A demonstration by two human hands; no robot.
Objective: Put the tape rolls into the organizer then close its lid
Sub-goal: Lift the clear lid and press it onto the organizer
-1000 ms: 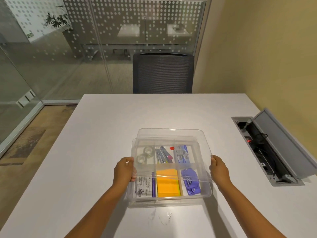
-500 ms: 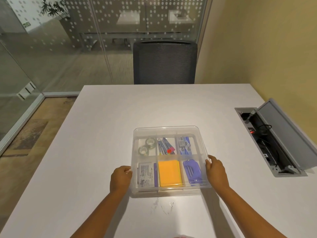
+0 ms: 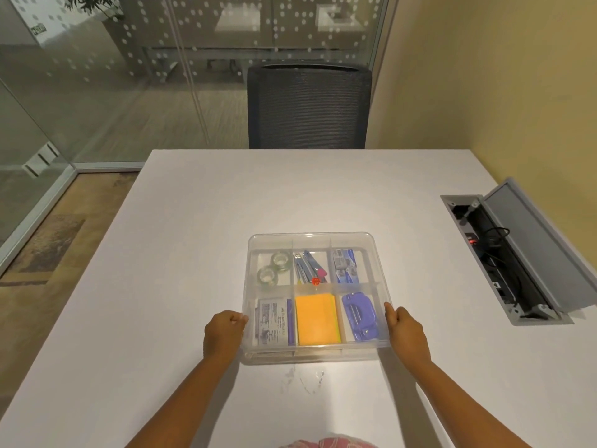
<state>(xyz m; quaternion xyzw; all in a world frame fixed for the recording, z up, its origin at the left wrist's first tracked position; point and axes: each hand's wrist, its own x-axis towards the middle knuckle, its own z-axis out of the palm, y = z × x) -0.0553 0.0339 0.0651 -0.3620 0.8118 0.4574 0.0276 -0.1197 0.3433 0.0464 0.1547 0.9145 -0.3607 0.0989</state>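
Item: clear plastic organizer [image 3: 315, 354], six compartments, standing on the white bench [image 3: 193, 237] toward its near edge, roughly centred between left and right. We record the clear lid [image 3: 310, 237] lying flat on top of it, edges lined up with the walls.

Contents, seen through the lid. Far row: two tape rolls [image 3: 274, 268] in the far-left compartment, one just beside the other; a bundle of small tools [image 3: 308, 268] with a pink piece and a red dot in the far-middle one; blue-and-grey packets [image 3: 344, 265] in the far-right one. Near row: a printed card pack [image 3: 274, 321] at near left; an orange pad [image 3: 317, 319] at near middle; a blue hole punch [image 3: 360, 315] at near right.

Hands: we note the left hand [image 3: 224, 331] against the organizer's left wall near the near-left corner, fingers curled in narrowly and touching the lid's edge. The right hand [image 3: 405, 328] sits against the right wall near the near-right corner, fingers likewise curled narrow on the rim. Both forearms reach in from the near edge of the bench.

Surroundings: an open cable hatch [image 3: 507, 253] with its grey flap raised is set into the bench near the right edge, well apart from the organizer. A dark mesh chair [image 3: 308, 106] stands at the far edge. A glass partition [image 3: 129, 76] with white dots runs behind it, a yellow wall [image 3: 500, 76] on the right.
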